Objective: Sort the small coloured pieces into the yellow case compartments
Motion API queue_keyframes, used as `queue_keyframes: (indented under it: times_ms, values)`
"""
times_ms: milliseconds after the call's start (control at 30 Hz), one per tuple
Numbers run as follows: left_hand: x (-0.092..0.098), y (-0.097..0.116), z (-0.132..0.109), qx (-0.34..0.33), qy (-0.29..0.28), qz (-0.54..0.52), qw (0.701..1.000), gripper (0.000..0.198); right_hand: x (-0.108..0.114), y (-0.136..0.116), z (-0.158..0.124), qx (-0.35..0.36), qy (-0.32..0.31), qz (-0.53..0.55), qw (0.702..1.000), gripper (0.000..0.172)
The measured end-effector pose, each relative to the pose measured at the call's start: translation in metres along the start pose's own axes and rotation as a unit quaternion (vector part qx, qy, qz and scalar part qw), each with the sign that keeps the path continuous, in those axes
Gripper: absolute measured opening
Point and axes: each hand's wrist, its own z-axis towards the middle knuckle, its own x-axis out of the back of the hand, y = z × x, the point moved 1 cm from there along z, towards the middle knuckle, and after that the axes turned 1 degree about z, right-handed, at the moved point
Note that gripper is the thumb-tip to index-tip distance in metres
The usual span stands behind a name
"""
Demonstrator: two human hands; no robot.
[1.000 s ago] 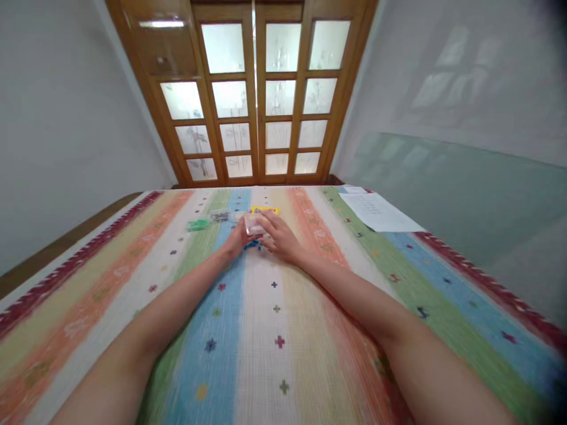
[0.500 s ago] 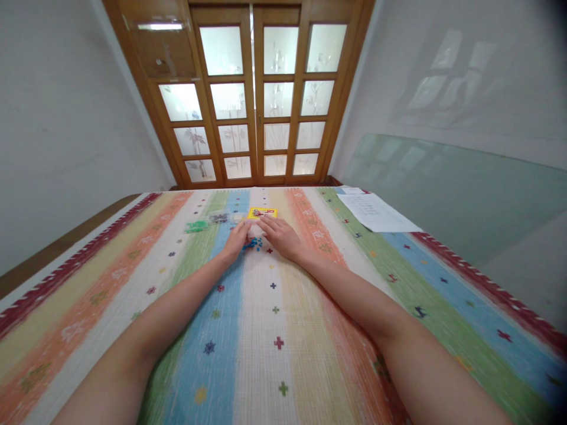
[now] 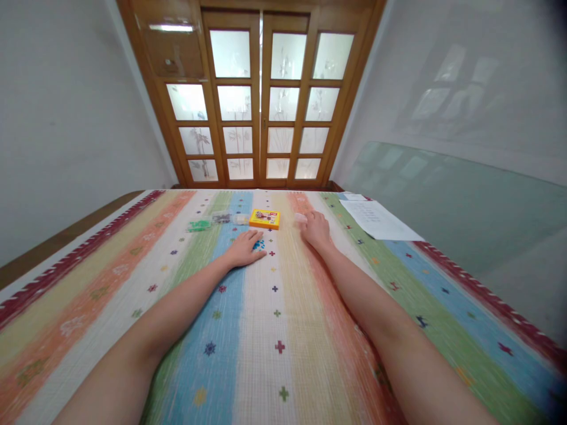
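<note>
My left hand rests palm down on the striped cloth with its fingers apart, holding nothing. Small blue pieces lie loose right at its fingertips, some of them partly hidden by the fingers. Farther right, the fingers of my right hand are closed on the edge of a small clear plastic bag, which touches or nearly touches the cloth. A yellow box with a printed top lies flat beyond my left hand.
Left of the box sit a small clear pack with pale contents, a clear pack of dark pieces and some green pieces. White paper sheets lie at the far right. Wooden glazed doors stand behind the table.
My hands have parted. The right one has moved right with the clear plastic bag, while the left has let go and spread beside the blue pieces. More of the yellow box shows.
</note>
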Motion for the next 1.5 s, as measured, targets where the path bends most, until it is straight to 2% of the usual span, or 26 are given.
queue_keyframes:
  times_ms: [100, 200, 300, 400, 533, 700, 833, 967, 1067, 1167, 1300, 1433, 1500]
  values:
    - [-0.002, 0.001, 0.0, -0.035, -0.004, 0.011, 0.999, 0.067, -0.005, 0.0, -0.001, -0.004, -0.019, -0.019, 1.0, 0.036]
    - [-0.003, 0.0, 0.002, -0.045, -0.005, 0.006, 0.999, 0.05, -0.006, -0.003, -0.001, 0.02, -0.037, -0.025, 0.999, 0.04]
    - [-0.001, 0.003, 0.005, -0.059, -0.009, -0.024, 0.998, 0.043, -0.006, -0.003, 0.0, 0.045, -0.062, -0.018, 0.997, 0.044]
    - [0.003, 0.007, 0.007, -0.08, -0.004, -0.058, 0.995, 0.038, -0.005, -0.002, 0.003, 0.042, -0.077, -0.012, 0.996, 0.043]
    - [0.008, 0.012, 0.008, -0.091, 0.018, -0.081, 0.992, 0.029, -0.01, -0.001, 0.004, 0.045, -0.073, -0.016, 0.996, 0.042]
    - [0.011, 0.015, 0.009, -0.056, 0.038, -0.061, 0.996, 0.018, -0.017, -0.002, 0.005, 0.05, -0.05, -0.029, 0.997, 0.046]
    - [0.011, 0.014, 0.01, -0.038, 0.044, -0.039, 0.998, 0.016, -0.016, -0.021, 0.009, 0.063, -0.028, 0.005, 0.998, 0.045]
    - [0.011, 0.008, 0.01, -0.011, 0.061, -0.03, 0.998, 0.016, -0.019, -0.057, 0.015, 0.166, -0.054, 0.083, 0.981, 0.044]
    - [0.012, 0.003, 0.01, -0.01, 0.066, -0.029, 0.997, 0.015, -0.027, -0.082, 0.021, 0.199, -0.066, 0.106, 0.972, 0.054]
    - [0.013, -0.002, 0.009, -0.014, 0.071, -0.023, 0.997, 0.015, -0.037, -0.097, 0.028, 0.191, -0.07, 0.104, 0.973, 0.066]
    - [0.015, -0.011, 0.007, 0.003, 0.071, -0.008, 0.997, 0.017, -0.042, -0.1, 0.033, 0.186, -0.076, 0.093, 0.975, 0.06]
    - [0.016, -0.015, 0.006, 0.021, 0.076, -0.004, 0.997, 0.022, -0.035, -0.093, 0.034, 0.229, -0.096, 0.086, 0.965, 0.052]
    - [0.017, -0.011, 0.006, 0.007, 0.079, -0.016, 0.997, 0.026, -0.03, -0.091, 0.033, 0.25, -0.103, 0.075, 0.96, 0.052]
